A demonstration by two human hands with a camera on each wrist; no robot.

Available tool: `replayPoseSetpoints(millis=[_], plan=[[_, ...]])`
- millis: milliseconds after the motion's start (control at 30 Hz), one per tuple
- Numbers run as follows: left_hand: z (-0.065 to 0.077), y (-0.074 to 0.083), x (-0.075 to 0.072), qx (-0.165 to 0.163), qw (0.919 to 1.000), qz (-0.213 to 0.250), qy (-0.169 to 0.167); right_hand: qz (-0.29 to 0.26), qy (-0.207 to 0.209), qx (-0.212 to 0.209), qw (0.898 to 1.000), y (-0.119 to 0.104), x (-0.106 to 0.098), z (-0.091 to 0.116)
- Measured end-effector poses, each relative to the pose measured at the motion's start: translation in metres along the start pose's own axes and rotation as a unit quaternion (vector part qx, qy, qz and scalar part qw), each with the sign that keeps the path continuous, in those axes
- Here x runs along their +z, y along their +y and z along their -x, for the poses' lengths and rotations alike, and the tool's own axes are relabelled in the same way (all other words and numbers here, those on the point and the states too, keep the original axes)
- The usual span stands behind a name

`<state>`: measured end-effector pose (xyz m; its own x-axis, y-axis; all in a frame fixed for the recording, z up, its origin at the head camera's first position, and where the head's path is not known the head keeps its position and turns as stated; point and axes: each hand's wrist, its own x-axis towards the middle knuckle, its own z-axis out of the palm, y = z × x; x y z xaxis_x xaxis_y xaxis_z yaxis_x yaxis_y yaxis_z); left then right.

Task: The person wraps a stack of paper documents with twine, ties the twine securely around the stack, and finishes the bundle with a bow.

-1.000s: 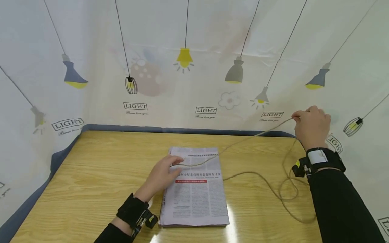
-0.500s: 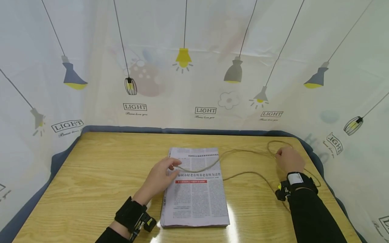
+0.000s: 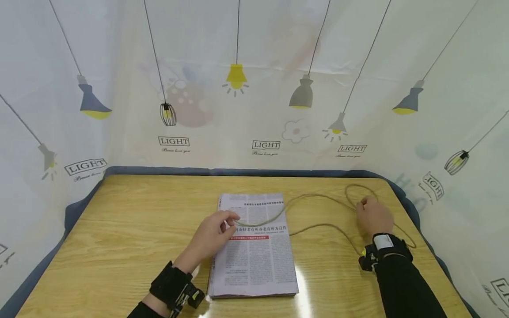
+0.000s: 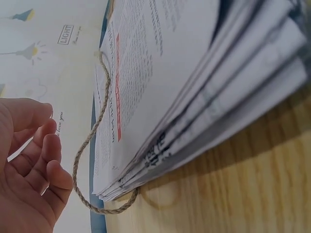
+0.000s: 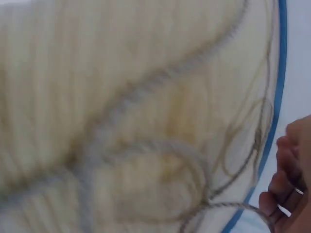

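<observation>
A flat stack of folded newspapers (image 3: 258, 265) lies on the wooden table. One thin twisted jute rope (image 3: 314, 195) runs over its top and, in the left wrist view, the rope (image 4: 80, 170) bends round the far edge and passes beneath the stack. My left hand (image 3: 212, 232) hovers over the stack's left side, fingers loosely bent. In the left wrist view nothing is between those fingers, and the rope is beside them. Far to the right, my right hand (image 3: 375, 216) is low over the table, curled fingertips at the rope. The palm side is hidden in the head view.
Loose loops of rope (image 5: 155, 145) lie under and around the right hand. A dark blue border (image 3: 254, 171) rings the table (image 3: 139, 221) at the back and sides, below a pale cloth (image 3: 222, 145) printed with lamps.
My right hand has come down and left from above the table's back right corner, lowering the rope onto the table. The rope has slackened, and my left hand's fingers have come off it.
</observation>
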<state>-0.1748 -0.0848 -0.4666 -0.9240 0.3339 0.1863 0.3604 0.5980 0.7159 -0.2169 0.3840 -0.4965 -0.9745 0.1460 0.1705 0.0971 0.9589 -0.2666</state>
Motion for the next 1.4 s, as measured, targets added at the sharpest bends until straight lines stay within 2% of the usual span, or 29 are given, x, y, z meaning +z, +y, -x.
replayPoseSetpoints(millis=[100, 200, 267, 367, 433, 467, 600, 733, 833, 933, 1000, 1067, 1133, 1200, 1300, 1333, 1400], plan=[[0.0, 0.0, -0.001, -0.003, 1.0, -0.003, 0.003, 0.01, 0.02, -0.007, 1.0, -0.001, -0.007, -0.004], [0.001, 0.001, -0.001, -0.004, 1.0, -0.006, 0.006, 0.025, 0.016, -0.012, 0.999, -0.002, -0.008, -0.008], [0.002, 0.001, 0.0, -0.003, 0.9999, -0.007, 0.007, 0.029, -0.008, -0.009, 1.0, -0.001, -0.006, -0.01], [0.001, 0.003, 0.001, 0.003, 0.9999, -0.008, 0.006, 0.034, -0.067, -0.001, 0.997, 0.001, -0.007, -0.011], [0.0, 0.004, 0.003, 0.008, 0.9999, -0.01, 0.005, 0.054, -0.101, 0.002, 0.993, 0.003, -0.013, -0.01], [0.0, 0.005, 0.004, 0.01, 0.9999, -0.011, 0.004, 0.07, -0.102, 0.006, 0.992, 0.004, -0.016, -0.009], [-0.001, 0.006, 0.005, 0.014, 0.9998, -0.011, 0.0, 0.113, -0.066, 0.041, 0.99, 0.01, -0.03, -0.006], [0.0, 0.007, 0.006, 0.011, 0.9999, -0.006, -0.005, 0.093, -0.05, 0.062, 0.992, 0.012, -0.033, -0.001], [0.0, 0.008, 0.007, 0.014, 0.9998, -0.004, -0.011, 0.079, -0.022, 0.039, 0.996, 0.011, -0.029, 0.005], [-0.002, 0.009, 0.009, 0.021, 0.9996, -0.003, -0.017, 0.066, 0.033, -0.004, 0.997, 0.007, -0.028, 0.007], [-0.003, 0.01, 0.011, 0.026, 0.9995, -0.001, -0.02, 0.049, 0.035, -0.039, 0.997, 0.002, -0.034, 0.007], [-0.004, 0.012, 0.012, 0.028, 0.9994, 0.0, -0.021, 0.029, -0.003, -0.078, 0.997, -0.005, -0.044, 0.007], [-0.004, 0.013, 0.012, 0.029, 0.9994, 0.002, -0.021, 0.007, -0.082, -0.114, 0.99, -0.012, -0.053, 0.009], [-0.004, 0.013, 0.012, 0.03, 0.9993, 0.003, -0.021, -0.017, -0.168, -0.129, 0.977, -0.02, -0.059, 0.016], [-0.005, 0.014, 0.013, 0.035, 0.9991, 0.003, -0.022, -0.027, -0.265, -0.113, 0.957, -0.031, -0.06, 0.034], [-0.005, 0.014, 0.013, 0.037, 0.9991, 0.002, -0.023, -0.022, -0.282, -0.101, 0.954, -0.034, -0.058, 0.042], [-0.006, 0.016, 0.014, 0.041, 0.9989, 0.001, -0.023, -0.006, -0.292, -0.077, 0.953, -0.038, -0.053, 0.058]])
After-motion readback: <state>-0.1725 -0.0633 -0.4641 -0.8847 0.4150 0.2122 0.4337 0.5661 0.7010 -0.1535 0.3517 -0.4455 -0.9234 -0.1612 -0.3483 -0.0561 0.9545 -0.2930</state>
